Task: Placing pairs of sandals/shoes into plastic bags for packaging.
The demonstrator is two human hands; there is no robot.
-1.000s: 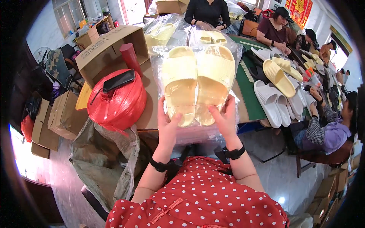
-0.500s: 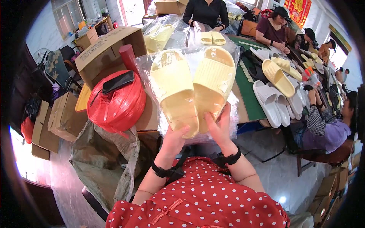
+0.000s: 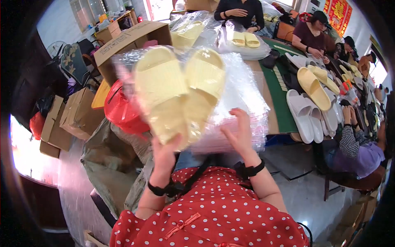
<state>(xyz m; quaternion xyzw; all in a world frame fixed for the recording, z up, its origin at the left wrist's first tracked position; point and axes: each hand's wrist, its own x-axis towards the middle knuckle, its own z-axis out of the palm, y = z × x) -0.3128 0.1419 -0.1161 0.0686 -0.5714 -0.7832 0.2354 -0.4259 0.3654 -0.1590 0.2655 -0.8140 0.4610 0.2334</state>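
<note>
A pair of pale yellow slide slippers [image 3: 162, 84] in a clear plastic bag is raised in front of me, slightly blurred. My left hand [image 3: 164, 154] grips the bag's near end at the slippers' heels. My right hand [image 3: 240, 133] is off the bag, its fingers and thumb apart, above a stack of clear plastic bags [image 3: 247, 99] with pinkish edges. The bagged pair hides the left part of that stack.
A roll of red plastic twine [image 3: 121, 111] and an open cardboard box [image 3: 135, 39] stand at left. Grey slippers [image 3: 302, 117] and loose yellow ones [image 3: 314, 88] lie on the green tabletop [image 3: 276, 99] at right. Several people work around the table, one seated at right [image 3: 358, 152].
The bagged slippers have moved left with my left hand. My right hand has let go of them and opened. The stack of clear bags is now more exposed, and the view has shifted slightly.
</note>
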